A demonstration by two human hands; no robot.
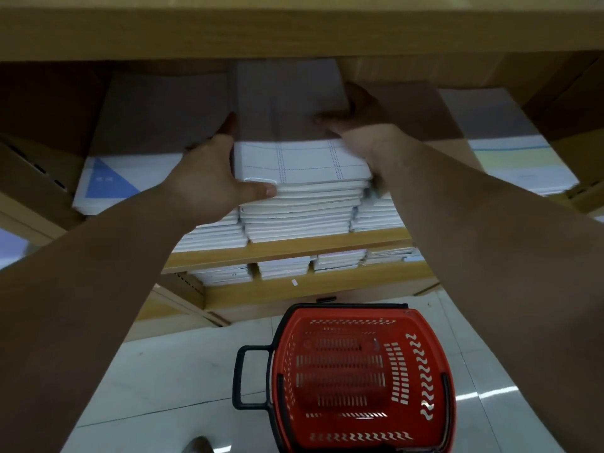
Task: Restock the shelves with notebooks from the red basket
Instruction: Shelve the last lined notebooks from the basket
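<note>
left hand [209, 178], right hand [362, 125] | arms outstretched | clasping notebook stack [300, 165] sides

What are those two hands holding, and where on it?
A stack of notebooks: the left hand grips its left edge, the right hand its right edge.
</note>
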